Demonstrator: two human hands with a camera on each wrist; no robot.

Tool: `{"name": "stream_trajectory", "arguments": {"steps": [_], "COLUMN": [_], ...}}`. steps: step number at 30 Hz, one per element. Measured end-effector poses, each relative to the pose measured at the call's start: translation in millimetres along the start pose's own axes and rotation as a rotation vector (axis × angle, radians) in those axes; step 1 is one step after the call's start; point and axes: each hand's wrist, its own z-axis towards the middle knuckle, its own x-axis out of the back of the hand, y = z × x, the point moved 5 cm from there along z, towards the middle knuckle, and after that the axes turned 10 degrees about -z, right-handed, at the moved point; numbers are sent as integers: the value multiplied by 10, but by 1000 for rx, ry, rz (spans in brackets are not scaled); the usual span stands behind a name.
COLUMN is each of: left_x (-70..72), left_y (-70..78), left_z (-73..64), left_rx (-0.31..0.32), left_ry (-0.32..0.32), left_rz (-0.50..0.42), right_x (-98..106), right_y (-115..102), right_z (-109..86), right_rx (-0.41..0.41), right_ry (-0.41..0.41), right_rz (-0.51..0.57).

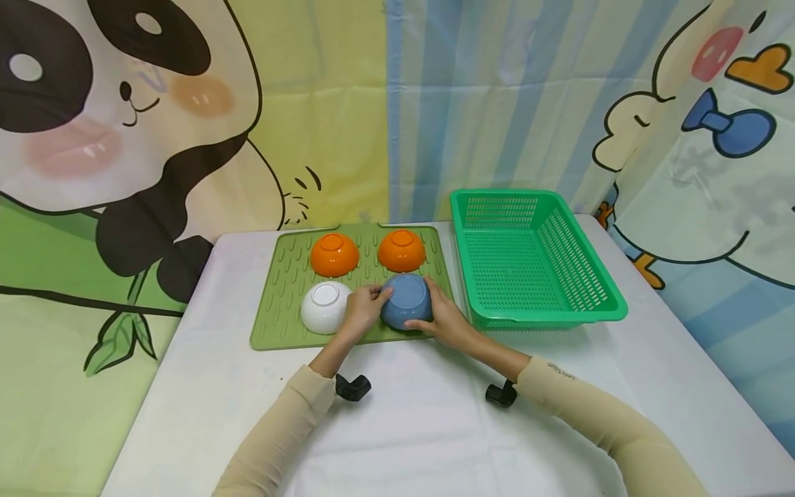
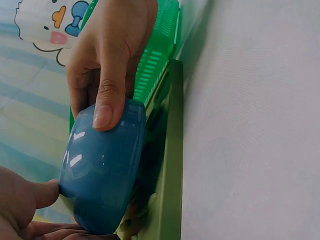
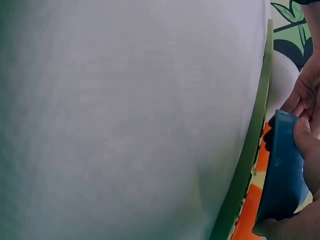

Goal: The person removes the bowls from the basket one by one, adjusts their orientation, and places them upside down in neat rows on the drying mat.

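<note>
A blue bowl [image 1: 406,301] is upside down over the front right part of a green drying mat [image 1: 282,317], between both hands. My left hand [image 1: 365,308] grips its left side, the thumb up near the base and the fingers toward the rim. On the opposite side my right hand [image 1: 448,323] holds it, thumb pressed along the front wall. In the left wrist view the blue bowl [image 2: 102,167] shows a gap between its rim and the mat [image 2: 173,150]. Close by the left hand, a white bowl [image 1: 324,308] lies upside down on the mat.
Two orange bowls, one at left [image 1: 334,255] and one at right [image 1: 401,251], sit upside down along the mat's back half. Right of the mat stands a green plastic basket [image 1: 515,269] with slotted walls. A white cloth [image 1: 397,428] covers the table; printed curtains [image 1: 335,117] hang behind.
</note>
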Motion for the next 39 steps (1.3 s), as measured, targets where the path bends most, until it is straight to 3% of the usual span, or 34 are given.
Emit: {"name": "stream_trajectory", "arguments": {"steps": [10, 27, 39], "left_x": [-46, -14, 9], "left_y": [-15, 23, 49], "left_z": [31, 33, 63], "left_rx": [-66, -63, -85], "left_ry": [13, 31, 32], "left_rz": [98, 262, 320], "right_x": [-70, -119, -138], "right_y": [100, 112, 97], "right_z": [53, 127, 179], "right_rx": [-7, 8, -4], "right_ry": [-47, -61, -78], "right_rz": [13, 18, 12]}}
